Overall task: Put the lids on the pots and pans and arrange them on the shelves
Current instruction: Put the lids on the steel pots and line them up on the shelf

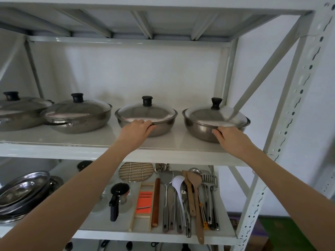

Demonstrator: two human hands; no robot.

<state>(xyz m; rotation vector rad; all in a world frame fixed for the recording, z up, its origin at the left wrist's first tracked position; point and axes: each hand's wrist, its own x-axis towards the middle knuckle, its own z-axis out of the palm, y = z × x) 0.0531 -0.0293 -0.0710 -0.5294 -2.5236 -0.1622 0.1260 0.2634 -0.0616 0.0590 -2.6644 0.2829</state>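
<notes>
Several steel pots stand in a row on the white upper shelf [72,140], each under a domed lid with a black knob. My left hand [136,130] grips the front rim of the third pot [163,127], whose lid [145,113] sits level. My right hand [230,136] holds the front rim of the rightmost pot [199,130]; its lid [213,114] sits slightly tilted. Further left stand a second pot [79,122] and a larger one [16,116], cut off by the frame edge.
The lower shelf [224,211] holds stacked steel bowls [21,192], a round bamboo trivet [136,172], an orange grater [144,201], a rolling pin [155,201] and several ladles and spatulas [190,198]. A white upright post [282,134] and diagonal brace [262,69] stand at the right.
</notes>
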